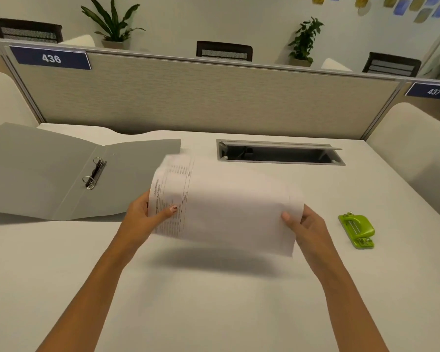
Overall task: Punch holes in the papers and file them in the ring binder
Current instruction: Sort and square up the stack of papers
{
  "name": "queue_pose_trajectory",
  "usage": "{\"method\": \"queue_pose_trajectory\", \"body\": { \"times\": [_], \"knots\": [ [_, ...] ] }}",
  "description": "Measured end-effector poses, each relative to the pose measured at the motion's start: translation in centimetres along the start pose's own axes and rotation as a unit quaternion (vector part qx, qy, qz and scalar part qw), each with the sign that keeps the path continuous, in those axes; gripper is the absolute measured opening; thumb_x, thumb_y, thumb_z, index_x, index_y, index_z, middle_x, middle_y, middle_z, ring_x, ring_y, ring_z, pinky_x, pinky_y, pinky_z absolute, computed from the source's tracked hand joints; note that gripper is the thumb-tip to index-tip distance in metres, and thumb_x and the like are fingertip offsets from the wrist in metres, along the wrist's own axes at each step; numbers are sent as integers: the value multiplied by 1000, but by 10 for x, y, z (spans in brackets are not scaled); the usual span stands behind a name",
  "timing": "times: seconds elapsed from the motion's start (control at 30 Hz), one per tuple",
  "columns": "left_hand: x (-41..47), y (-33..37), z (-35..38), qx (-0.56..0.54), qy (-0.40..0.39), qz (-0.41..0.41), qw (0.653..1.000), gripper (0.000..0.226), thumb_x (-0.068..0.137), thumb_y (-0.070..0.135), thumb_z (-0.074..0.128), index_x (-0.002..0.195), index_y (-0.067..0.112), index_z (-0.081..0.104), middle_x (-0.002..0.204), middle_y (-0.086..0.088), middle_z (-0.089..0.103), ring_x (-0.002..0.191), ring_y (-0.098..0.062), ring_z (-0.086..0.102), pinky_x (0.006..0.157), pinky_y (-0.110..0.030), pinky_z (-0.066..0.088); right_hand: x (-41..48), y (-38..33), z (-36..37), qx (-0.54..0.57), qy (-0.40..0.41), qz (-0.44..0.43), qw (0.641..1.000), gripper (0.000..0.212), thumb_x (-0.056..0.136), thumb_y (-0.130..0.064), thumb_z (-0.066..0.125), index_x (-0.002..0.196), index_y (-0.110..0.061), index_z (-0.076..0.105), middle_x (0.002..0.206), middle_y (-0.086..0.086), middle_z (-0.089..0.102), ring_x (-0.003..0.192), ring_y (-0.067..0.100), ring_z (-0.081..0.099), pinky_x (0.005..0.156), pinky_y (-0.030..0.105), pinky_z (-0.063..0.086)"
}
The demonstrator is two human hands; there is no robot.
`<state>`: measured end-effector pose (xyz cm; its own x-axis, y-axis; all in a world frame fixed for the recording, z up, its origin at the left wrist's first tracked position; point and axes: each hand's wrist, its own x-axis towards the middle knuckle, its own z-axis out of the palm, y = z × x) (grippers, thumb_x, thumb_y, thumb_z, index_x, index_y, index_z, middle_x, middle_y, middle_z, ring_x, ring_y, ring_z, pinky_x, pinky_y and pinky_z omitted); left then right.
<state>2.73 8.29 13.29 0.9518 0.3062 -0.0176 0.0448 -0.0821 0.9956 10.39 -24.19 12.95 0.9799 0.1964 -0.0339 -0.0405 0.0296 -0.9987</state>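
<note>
Papers (pixel 229 207) held above desk, both hands pinching.
Left hand (pixel 142 214) and right hand (pixel 306 224) clamp opposite edges; hole punch (pixel 357 231) right of grip, ring binder (pixel 69 171) open left.

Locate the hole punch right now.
In the head view, the green hole punch lies on the white desk, untouched, just right of the right hand holding the papers.
</note>
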Motion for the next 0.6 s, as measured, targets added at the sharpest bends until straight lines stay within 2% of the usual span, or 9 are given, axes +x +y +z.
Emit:
{"method": "queue_pose_trajectory", "body": {
  "times": [0.1, 0.2, 0.33, 0.53, 0.6],
  "knots": [
    [-1, -1, 6, -16, 32, 36, 999, 29, 81, 13, 70, 104, 29, 63, 98, 16, 73, 91, -1, 68, 74, -18, 57, 2, -3, 4, 2, 51, -47, 998, 34, 89, -11, 64, 123, -10, 62, 113, 3, 72, 103, 15, 68, 84, 23, 55],
    [-1, -10, 10, -26, 65, 38, 997, 28, 78, 14, 74, 101, 26, 64, 97, 17, 73, 91, -2, 68, 73, -16, 56, 4, 5, 6, 15, 78, -54, 995, 34, 87, -5, 66, 120, -6, 63, 111, 3, 73, 101, 14, 69, 78, 17, 53],
    [-7, -28, 17, -8, 85, 24, 996, 30, 77, 12, 74, 98, 30, 63, 90, 23, 72, 91, 3, 67, 72, -12, 54, 2, 30, 3, -1, 95, -10, 995, 25, 84, -7, 70, 108, -6, 67, 102, 2, 74, 95, 16, 68, 82, 25, 51],
    [-14, -50, 29, 6, 116, -6, 993, 30, 80, 13, 72, 109, 13, 63, 102, -2, 70, 95, -18, 66, 71, -17, 55, -3, 49, 5, -30, 106, 21, 994, 22, 88, -11, 67, 109, -6, 67, 103, 5, 73, 95, 21, 67, 77, 25, 47],
    [-15, -47, 30, 2, 134, 5, 991, 25, 80, 11, 72, 103, 15, 65, 101, 0, 71, 93, -16, 66, 73, -20, 55, -1, 47, 4, -48, 109, 18, 993, 24, 88, -12, 67, 111, -7, 66, 104, 4, 73, 96, 20, 67, 75, 23, 48]
  ]
}}
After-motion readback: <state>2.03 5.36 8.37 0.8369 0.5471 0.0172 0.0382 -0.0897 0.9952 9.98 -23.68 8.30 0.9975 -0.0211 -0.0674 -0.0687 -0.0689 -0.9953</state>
